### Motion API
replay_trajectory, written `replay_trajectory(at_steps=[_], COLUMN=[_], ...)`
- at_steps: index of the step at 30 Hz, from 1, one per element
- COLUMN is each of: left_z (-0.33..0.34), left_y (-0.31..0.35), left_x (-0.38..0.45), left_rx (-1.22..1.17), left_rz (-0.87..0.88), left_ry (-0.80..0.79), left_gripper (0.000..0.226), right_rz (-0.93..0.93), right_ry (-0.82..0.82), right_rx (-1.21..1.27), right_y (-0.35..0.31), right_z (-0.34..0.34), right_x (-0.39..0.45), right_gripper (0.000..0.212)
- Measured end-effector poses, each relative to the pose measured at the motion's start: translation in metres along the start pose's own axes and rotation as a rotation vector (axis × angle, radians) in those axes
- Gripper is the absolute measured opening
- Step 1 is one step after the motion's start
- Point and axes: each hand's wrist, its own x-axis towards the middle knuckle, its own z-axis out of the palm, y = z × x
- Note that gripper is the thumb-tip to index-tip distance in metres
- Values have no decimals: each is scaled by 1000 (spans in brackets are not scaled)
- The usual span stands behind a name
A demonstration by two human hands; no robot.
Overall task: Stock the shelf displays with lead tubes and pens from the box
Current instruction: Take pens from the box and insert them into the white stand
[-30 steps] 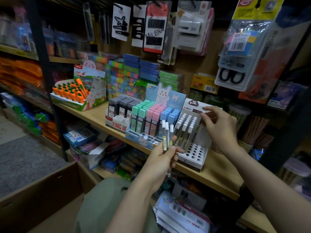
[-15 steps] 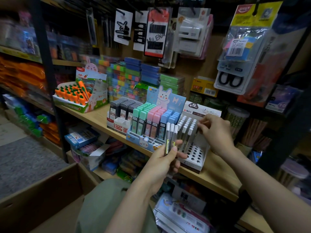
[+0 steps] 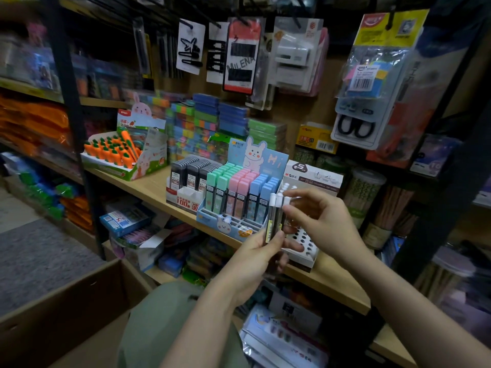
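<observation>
My left hand (image 3: 255, 251) grips the tubes (image 3: 276, 219) before the white rack (image 3: 305, 248) while my right hand (image 3: 316, 216) pinches one cap; next I'd lift it out and seat it in a free hole.

The right hand (image 3: 318, 221) and left hand (image 3: 255, 258) cover most of the white display box (image 3: 313, 179) and the lead tubes' (image 3: 276, 216) lower ends. Far-left shelf goods (image 3: 34, 70) are blurred; labels stay unreadable.
</observation>
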Motion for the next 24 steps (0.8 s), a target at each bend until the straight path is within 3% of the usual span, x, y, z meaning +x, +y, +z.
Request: replay_trajectory(at_steps=[8,11,16,24], left_z=[-3,-3,-12,-10], left_y=[-4,-6,-12,-8], left_x=[5,6,11,16], left_rx=[-75,-69,113,-155], left_rz=[0,7,35,-19], left_ry=[38,73,245,216], left_gripper=[24,26,23,19], right_rz=[101,44,-139,-170], right_ry=[-68,-35,223,266], right_rx=[234,109,-163,-257], right_y=[-8,-10,-5,35], right_z=[-7,-14,-53,-31], right_x=[-4,-3,19,32], right_gripper=[24,30,29,30])
